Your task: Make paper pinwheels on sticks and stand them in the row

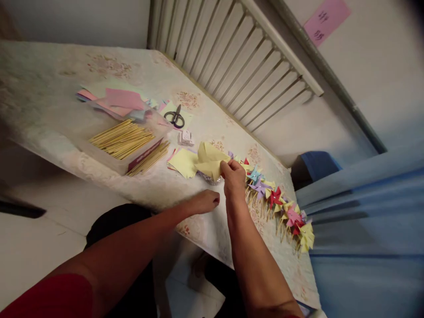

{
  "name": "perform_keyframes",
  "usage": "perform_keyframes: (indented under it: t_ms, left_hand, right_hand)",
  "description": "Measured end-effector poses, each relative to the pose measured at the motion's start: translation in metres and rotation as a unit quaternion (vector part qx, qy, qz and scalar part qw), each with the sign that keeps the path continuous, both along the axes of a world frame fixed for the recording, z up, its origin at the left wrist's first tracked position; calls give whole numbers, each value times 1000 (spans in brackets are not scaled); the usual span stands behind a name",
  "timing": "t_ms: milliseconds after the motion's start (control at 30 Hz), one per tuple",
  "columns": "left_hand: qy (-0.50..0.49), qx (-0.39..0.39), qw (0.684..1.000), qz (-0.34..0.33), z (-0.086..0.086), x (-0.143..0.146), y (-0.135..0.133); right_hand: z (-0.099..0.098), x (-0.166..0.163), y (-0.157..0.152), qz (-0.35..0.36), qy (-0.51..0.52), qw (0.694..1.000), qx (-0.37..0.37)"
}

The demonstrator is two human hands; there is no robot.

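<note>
My right hand point(235, 176) pinches the edge of a pale yellow paper pinwheel point(210, 159), its blades partly folded over, raised above the table. My left hand point(206, 202) is closed just below and to the left, fingers curled. Whatever it may hold is hidden. Under the pinwheel shows part of a shiny, clear dish point(212, 179). Left of it lies a stack of cut paper squares point(183, 162), yellow on top. To the right, several finished pinwheels point(260, 187) on sticks lie in a row, in yellow, purple, red, blue and pink.
On the flowered tablecloth point(159, 187) stand a clear plastic box point(115, 167) of thin wooden sticks point(124, 139), black-handled scissors point(175, 118), a small white box point(186, 138) and coloured paper sheets point(122, 98). A white radiator point(228, 57) runs behind; a blue curtain point(364, 229) hangs right.
</note>
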State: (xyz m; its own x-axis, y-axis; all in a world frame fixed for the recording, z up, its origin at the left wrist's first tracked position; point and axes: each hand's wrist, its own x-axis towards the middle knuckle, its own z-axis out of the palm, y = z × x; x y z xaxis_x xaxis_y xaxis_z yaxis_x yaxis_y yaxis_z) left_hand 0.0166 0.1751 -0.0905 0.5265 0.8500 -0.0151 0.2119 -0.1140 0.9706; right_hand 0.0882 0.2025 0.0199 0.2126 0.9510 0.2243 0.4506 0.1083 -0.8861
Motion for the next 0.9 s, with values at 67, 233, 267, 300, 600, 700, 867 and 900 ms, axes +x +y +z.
perform_keyframes:
  t_ms: [67,233,267,300,600,700,867,900]
  left_hand:
    - [25,-28,998,-43,4,0,0]
    - [13,-158,987,-23,10,1,0]
    - [13,-165,986,-10,11,1,0]
    - [13,-168,986,1,12,1,1]
    - [28,-163,985,53,18,3,3]
    - [31,-145,987,66,15,5,5]
    - [38,-124,989,73,11,5,8]
    - [41,-120,989,75,11,5,8]
  right_hand:
    - [4,17,-11,-22,14,1000,-1]
    - [4,67,-45,-88,43,995,-19]
    - [2,77,-52,-102,41,994,-21]
    - [0,88,-58,-114,39,992,-23]
    - [-41,134,-103,-231,-164,959,30]
    - [-70,117,-124,-168,-274,945,55]
    - [-114,95,-154,-66,-347,933,76]
    - [-119,93,-159,-60,-351,931,79]
